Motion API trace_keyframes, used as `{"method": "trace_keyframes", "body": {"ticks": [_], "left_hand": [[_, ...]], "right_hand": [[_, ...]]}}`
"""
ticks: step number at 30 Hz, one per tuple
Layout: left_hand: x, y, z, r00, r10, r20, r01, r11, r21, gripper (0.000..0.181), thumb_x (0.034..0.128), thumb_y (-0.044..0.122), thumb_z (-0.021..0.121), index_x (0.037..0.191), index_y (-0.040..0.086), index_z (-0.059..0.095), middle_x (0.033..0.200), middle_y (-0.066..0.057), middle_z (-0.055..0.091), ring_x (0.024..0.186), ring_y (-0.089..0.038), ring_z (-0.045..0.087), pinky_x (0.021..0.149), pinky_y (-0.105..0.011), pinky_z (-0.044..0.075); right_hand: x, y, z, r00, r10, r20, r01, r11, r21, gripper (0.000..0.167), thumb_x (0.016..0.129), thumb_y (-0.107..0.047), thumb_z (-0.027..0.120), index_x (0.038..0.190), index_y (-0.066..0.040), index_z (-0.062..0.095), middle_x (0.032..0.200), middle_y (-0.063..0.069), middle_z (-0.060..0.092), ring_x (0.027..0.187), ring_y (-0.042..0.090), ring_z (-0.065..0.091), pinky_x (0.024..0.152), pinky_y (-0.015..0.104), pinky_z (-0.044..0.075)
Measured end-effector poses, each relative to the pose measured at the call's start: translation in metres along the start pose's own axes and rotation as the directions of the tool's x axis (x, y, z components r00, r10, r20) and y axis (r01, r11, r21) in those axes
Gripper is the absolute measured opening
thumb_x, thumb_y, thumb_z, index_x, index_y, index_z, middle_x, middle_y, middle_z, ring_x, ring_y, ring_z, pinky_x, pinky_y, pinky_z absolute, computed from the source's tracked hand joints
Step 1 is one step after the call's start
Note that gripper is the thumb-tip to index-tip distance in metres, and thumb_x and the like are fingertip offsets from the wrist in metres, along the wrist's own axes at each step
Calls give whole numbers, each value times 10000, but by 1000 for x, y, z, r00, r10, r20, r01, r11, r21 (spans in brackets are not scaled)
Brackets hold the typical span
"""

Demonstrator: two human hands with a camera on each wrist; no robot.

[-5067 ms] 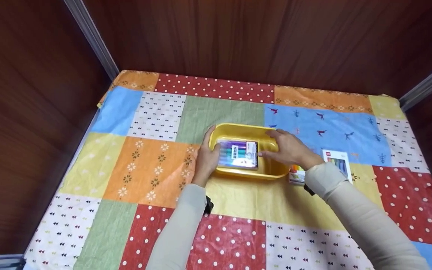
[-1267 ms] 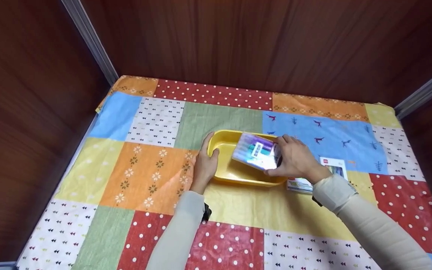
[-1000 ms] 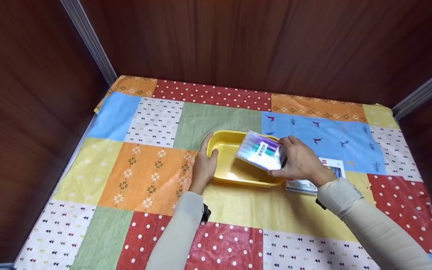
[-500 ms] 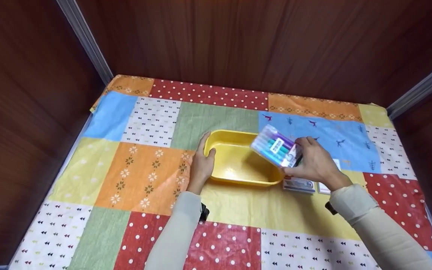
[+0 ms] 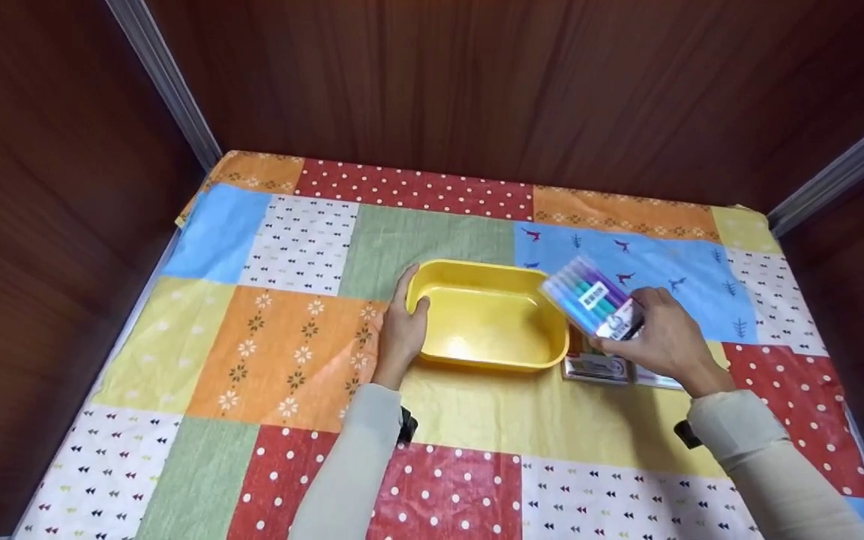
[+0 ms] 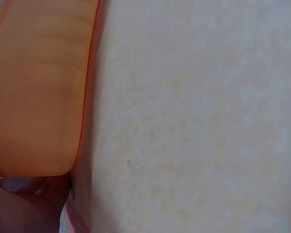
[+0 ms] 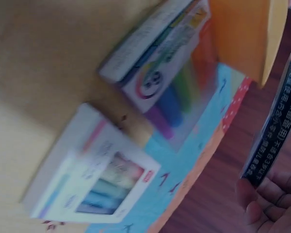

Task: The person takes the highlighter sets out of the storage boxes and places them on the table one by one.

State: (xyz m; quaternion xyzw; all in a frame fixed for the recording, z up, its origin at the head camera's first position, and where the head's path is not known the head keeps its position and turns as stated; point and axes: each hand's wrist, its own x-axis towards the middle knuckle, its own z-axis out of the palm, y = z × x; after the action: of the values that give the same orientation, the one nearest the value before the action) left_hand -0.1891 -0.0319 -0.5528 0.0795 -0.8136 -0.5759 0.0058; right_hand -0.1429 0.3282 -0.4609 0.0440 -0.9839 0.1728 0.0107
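A yellow plastic basin stands on the patchwork cloth, with nothing inside it. My left hand grips its left end, thumb at the rim and fingers along the outer wall. In the left wrist view the basin's wall looks orange, and part of that hand shows below it. My right hand pinches a clear pack of markers by its dark end, raised and tilted just right of the basin. The right wrist view shows the pack's black printed edge between thumb and fingers.
Beneath the right hand lie two more boxes, partly hidden in the head view: one of bright coloured sticks beside the basin, and a white windowed one. Brown wooden panels enclose the cloth-covered table at the back and sides.
Five seconds ago the marker pack lay in the basin. My right hand has lifted it out and carried it right, past the rim. The left hand has kept its place on the basin.
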Motion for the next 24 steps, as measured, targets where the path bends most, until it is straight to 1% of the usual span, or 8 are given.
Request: {"method": "trace_keyframes", "body": {"ticks": [3,6,7,12,16,20,22,24], "left_hand": [[1,0,-1,1000,0,3,0,1000,-9,574,1010,236,529,1548,356,369,1565,-93,475,585,-196,397,518,-313,324],[2,-1,-2,1000,-4,0,4,1000,-6,574,1010,238,531,1547,363,369,1562,-98,478,588,-186,421,513,-304,337],[1,-1,-3,1000,-6,1,6,1000,-6,576,1010,234,532,1546,367,368,1551,-108,490,571,-182,408,503,-300,333],[1,0,-4,1000,-12,1,12,1000,-14,585,1014,231,538,1541,408,357,1562,-93,478,505,-150,346,469,-277,315],[1,1,-3,1000,-6,5,7,1000,-21,588,1015,237,537,1541,422,349,1584,-71,452,517,-153,350,479,-284,320],[0,1,-2,1000,-11,10,11,1000,-11,585,1014,237,535,1552,376,350,1569,-74,470,535,-166,370,491,-297,326],[0,0,-1,1000,-9,13,9,1000,-4,584,1014,236,534,1553,365,352,1554,-86,486,537,-165,374,492,-296,328],[0,1,-2,1000,-7,13,7,1000,-1,586,1013,239,535,1550,384,350,1553,-90,488,529,-164,366,486,-293,330]], "right_hand": [[-2,6,0,1000,27,-4,-27,1000,4,957,696,-640,822,1261,72,521,1063,194,582,890,302,536,716,391,453],[-3,10,0,998,67,4,-67,998,-2,972,702,-656,808,1265,77,509,1068,209,582,905,317,537,741,431,470],[-4,11,-1,996,84,7,-84,996,-6,983,703,-667,800,1269,80,503,1074,216,580,912,323,538,758,453,478],[-4,20,-3,982,186,32,-186,983,-3,1059,706,-751,739,1288,87,454,1110,234,549,943,347,532,810,512,505],[-4,31,-6,968,249,25,-249,968,0,1050,690,-793,716,1231,73,469,1062,221,557,892,338,546,715,441,507],[-7,46,-7,955,295,24,-295,955,-9,1024,683,-805,709,1171,68,493,1003,221,594,841,321,575,630,337,482],[-9,54,-8,947,321,26,-321,947,-6,1002,691,-792,716,1147,75,503,979,226,613,808,308,589,591,311,469],[-10,61,-8,936,350,25,-350,937,-7,985,702,-784,713,1125,83,513,959,225,619,780,294,589,564,296,450]]}}
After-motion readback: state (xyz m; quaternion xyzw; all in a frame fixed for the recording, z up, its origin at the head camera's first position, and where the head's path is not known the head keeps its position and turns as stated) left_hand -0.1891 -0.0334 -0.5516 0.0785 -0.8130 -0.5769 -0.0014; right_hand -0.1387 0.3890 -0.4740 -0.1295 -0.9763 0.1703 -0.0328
